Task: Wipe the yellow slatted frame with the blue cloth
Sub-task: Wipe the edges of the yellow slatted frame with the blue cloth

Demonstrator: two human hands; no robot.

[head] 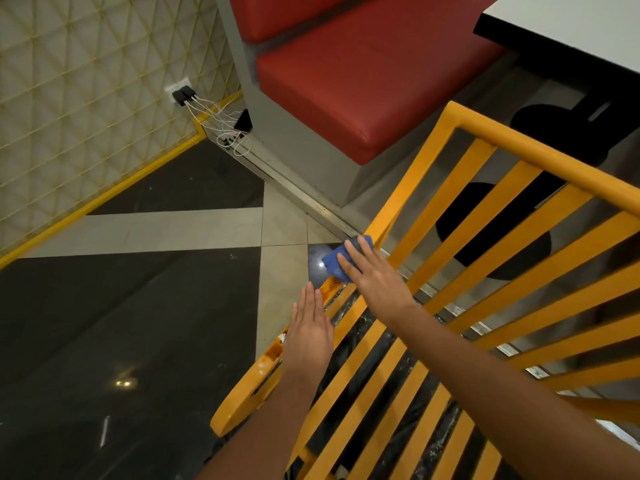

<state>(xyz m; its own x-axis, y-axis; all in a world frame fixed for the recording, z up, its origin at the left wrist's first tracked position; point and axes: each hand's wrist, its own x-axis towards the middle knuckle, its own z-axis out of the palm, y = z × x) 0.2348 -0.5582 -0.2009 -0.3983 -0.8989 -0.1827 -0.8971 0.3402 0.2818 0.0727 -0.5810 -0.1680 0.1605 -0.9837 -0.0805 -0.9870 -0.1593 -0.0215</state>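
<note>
1. Dark and pale floor tiles [138, 306], patterned wall [86, 98] at left, red bench seat [363, 81] behind. That's the room.
2. Yellow slatted frame [450, 306] fills the lower right. Outer rail runs from bottom centre up and away, bending at the spot being wiped, to a rounded corner by the bench. Slats run roughly parallel to that rail; top bar crosses to the right.
3. Blue cloth [337, 263] sits on the outer rail right at the bend, about halfway along it.
4. Right hand [374, 271] lies flat on the cloth, fingers straight, pressing it to the rail. Not curled round it.
5. Left hand [308, 327] is flat too, fingers straight, holding nothing. It sits just beside the rail, nearer the person; can't tell if it's touching.
6. Key relation: rail's long axis extends both ways from the cloth. Judgement: next stroke should follow that axis. Right hand does the work.
7. Stained patch [273, 351] on the rail near the left hand probably needs a pass.
</note>
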